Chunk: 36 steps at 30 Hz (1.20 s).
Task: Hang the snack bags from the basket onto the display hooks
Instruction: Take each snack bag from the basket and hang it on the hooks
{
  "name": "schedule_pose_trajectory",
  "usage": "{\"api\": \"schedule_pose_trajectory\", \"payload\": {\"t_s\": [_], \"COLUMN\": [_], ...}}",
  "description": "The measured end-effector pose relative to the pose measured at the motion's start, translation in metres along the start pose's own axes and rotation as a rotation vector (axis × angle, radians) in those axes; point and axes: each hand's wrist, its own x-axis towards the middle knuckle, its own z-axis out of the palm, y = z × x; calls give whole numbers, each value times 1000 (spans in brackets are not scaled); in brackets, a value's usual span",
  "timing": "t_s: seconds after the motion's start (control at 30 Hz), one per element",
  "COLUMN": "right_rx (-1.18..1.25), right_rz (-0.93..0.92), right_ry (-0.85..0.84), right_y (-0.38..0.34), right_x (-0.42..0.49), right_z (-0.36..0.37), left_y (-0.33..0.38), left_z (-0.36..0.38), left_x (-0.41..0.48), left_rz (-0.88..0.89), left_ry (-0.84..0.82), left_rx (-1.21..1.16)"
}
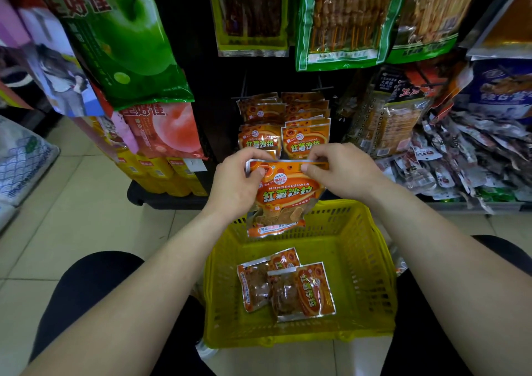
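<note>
Over yellow basket (363, 260) | left hand (236, 183), right hand (347, 172) pinch snack bag (288, 196) top | print: HONGSHUSHALA, FOOD

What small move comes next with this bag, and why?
Probably raise the bag forward and hang it in front of the hanging bags. The left hand and right hand pinch its top corners just below that row, and more bags wait in the basket.

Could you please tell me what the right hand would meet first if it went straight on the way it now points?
Most likely the hanging orange snack bags, right-hand stack, just beyond the right hand, which pinches the top edge of the held snack bag. Depth is unclear from one view.
</note>
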Motion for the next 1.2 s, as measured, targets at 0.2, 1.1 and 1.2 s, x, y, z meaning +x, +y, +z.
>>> {"api": "schedule_pose_trajectory", "payload": {"t_s": [0.2,1.1,1.2], "right_rx": [-85,-445,-430], "right_rz": [-93,138,149], "right_ry": [-96,-18,-64], "right_y": [-16,112,131], "right_x": [-8,105,125], "right_z": [24,48,79], "left_y": [-4,-105,-126], "left_z": [16,108,141], "left_x": [-7,86,105], "left_rz": [95,-179,-197], "left_ry": [-51,-343,-399], "left_rx": [90,279,296]}}
